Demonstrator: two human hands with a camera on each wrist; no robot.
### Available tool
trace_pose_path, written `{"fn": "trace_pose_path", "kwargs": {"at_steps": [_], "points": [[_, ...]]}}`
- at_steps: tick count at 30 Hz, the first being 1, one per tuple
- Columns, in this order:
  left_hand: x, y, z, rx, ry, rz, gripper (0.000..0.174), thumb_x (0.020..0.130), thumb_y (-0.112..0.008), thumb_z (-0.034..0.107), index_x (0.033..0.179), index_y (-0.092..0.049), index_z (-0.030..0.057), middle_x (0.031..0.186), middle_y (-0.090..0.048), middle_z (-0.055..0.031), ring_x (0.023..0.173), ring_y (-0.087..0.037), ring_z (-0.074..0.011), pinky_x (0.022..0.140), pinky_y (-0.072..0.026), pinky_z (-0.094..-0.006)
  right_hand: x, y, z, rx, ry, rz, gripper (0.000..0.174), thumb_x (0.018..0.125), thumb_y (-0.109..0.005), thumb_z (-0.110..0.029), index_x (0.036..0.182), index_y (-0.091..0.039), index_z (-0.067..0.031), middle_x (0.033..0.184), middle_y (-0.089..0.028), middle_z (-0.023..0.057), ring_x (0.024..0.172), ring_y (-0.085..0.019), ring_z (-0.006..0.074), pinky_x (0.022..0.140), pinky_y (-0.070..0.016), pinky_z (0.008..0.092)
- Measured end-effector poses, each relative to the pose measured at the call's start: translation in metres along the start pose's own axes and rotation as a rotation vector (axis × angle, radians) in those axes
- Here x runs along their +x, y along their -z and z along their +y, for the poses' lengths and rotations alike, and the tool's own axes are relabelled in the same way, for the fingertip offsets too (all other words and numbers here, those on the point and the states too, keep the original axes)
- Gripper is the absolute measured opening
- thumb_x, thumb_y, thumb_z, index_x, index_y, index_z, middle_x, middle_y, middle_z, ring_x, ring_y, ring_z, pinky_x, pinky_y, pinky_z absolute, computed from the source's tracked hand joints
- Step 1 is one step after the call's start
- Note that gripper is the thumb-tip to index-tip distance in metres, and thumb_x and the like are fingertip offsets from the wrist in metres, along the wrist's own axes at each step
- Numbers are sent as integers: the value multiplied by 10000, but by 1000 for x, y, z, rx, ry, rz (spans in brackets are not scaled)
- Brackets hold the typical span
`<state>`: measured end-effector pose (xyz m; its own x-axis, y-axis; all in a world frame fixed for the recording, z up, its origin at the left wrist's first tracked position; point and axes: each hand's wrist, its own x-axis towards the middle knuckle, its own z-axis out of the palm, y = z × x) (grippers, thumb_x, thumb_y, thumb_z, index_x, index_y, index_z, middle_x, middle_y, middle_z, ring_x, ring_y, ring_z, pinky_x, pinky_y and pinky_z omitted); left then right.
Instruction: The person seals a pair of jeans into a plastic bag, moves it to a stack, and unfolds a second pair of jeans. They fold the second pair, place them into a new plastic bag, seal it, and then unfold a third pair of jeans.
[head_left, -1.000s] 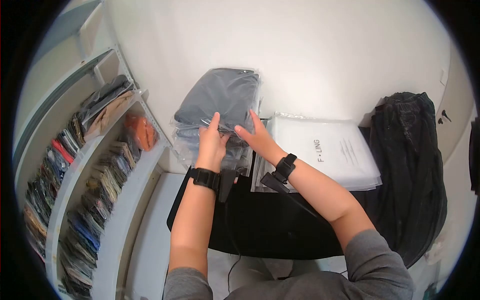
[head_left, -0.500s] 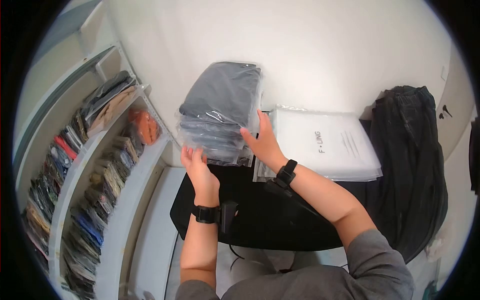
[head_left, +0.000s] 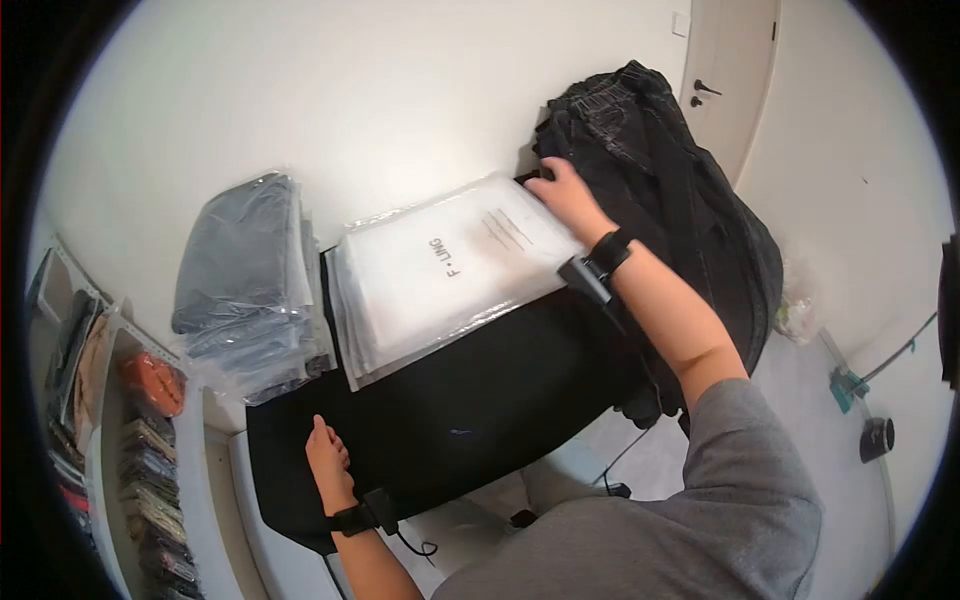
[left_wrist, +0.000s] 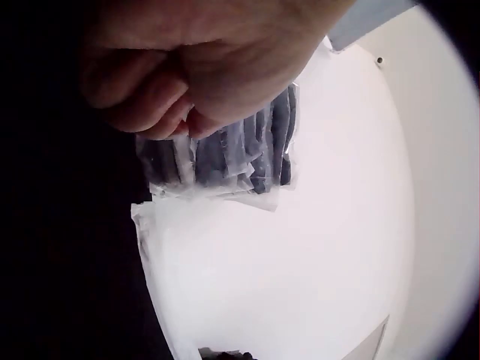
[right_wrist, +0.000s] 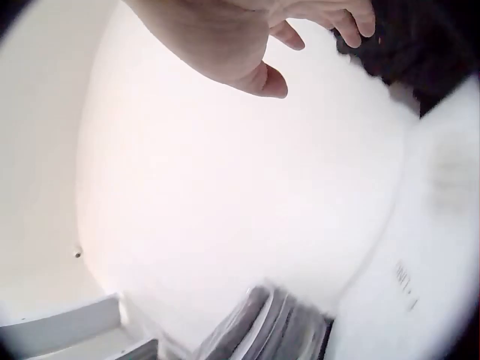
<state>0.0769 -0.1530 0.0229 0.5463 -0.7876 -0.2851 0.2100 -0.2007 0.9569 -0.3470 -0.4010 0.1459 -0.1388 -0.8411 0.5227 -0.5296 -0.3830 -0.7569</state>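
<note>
My right hand [head_left: 572,203] reaches over the far right corner of the stack of clear printed plastic bags [head_left: 395,285], beside a pile of black jeans [head_left: 655,165]. In the right wrist view its thumb and fingers are spread apart with nothing between them. The left hand [head_left: 327,458] hovers at the left end of the black table [head_left: 470,400], in front of a stack of folded garments in plastic bags [head_left: 240,260]. Its fingers [left_wrist: 150,101] hang loosely curled in the left wrist view and hold nothing.
At the left stand shelves [head_left: 110,430] packed with bagged clothes, an orange bundle [head_left: 153,383] among them. A white wall rises behind the table, with a door [head_left: 730,90] at the back right. A cable [head_left: 415,545] hangs from the left wrist camera.
Both hands have left the stack of bagged garments. The right moved across the plastic bags to the black jeans, the left drew back toward the body. The head view has turned right.
</note>
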Motion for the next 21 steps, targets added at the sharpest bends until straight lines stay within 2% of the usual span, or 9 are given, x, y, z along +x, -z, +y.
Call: {"fn": "trace_pose_path", "kwargs": {"at_steps": [3,5,7,9,12,13,16,19,21], "points": [[2,0,-10,-23,-78,1,367,959,-496,369,677,-414,149,507,-298,69,376,-248,-32,350,-177,-208,13,67,36,-79,-220,223,636,719,-651,-233,1244,-471,78,1207,-536,277,1171,-500,379,984,-409,406],[5,4,-15,-8,-87,-35,364,961,-497,348,674,-404,146,513,-296,69,387,-250,-34,357,-190,-207,25,106,62,-419,-354,331,604,712,-649,-275,1192,-504,63,1202,-539,271,1162,-504,387,972,-421,437],[5,3,-15,36,-134,-35,355,964,-498,319,673,-398,141,522,-302,67,402,-257,-34,367,-211,-205,30,129,71,-619,-528,500,562,712,-646,-307,1143,-530,35,1191,-544,256,1143,-517,385,963,-430,463],[4,0,-14,48,-143,-17,346,966,-497,288,672,-396,136,528,-303,63,412,-275,-36,374,-233,-205,32,146,89,-708,-628,566,495,733,-645,-291,1116,-553,9,1187,-549,225,1133,-523,372,947,-441,466],[3,1,-16,62,-195,-8,338,965,-500,263,673,-397,130,528,-301,58,413,-286,-40,374,-250,-209,19,159,118,-889,-527,567,395,755,-669,-254,1056,-587,-12,1121,-574,159,1086,-534,347,910,-458,460],[4,1,-16,56,-203,-24,335,965,-501,252,673,-397,126,529,-302,56,412,-291,-42,376,-257,-209,15,160,124,-904,-440,588,336,781,-675,-257,1040,-604,-54,1083,-580,142,1054,-542,337,882,-462,455],[2,4,-18,58,-225,-51,329,965,-502,234,674,-397,122,531,-305,53,412,-297,-45,380,-269,-208,21,165,138,-930,-381,546,200,828,-640,-238,1006,-625,-147,1040,-585,117,1033,-546,329,854,-458,441],[-2,1,-14,66,-235,-41,323,964,-505,219,675,-401,117,537,-314,51,417,-302,-46,385,-276,-207,36,180,145,-823,-415,613,200,818,-619,-296,968,-647,-168,1001,-623,148,982,-578,368,822,-481,463],[-2,3,-15,35,-241,-92,317,962,-507,213,679,-407,111,542,-322,48,422,-306,-45,387,-279,-207,45,198,139,-744,-329,674,222,804,-602,-311,955,-656,-158,961,-645,163,954,-595,380,816,-486,470]]}}
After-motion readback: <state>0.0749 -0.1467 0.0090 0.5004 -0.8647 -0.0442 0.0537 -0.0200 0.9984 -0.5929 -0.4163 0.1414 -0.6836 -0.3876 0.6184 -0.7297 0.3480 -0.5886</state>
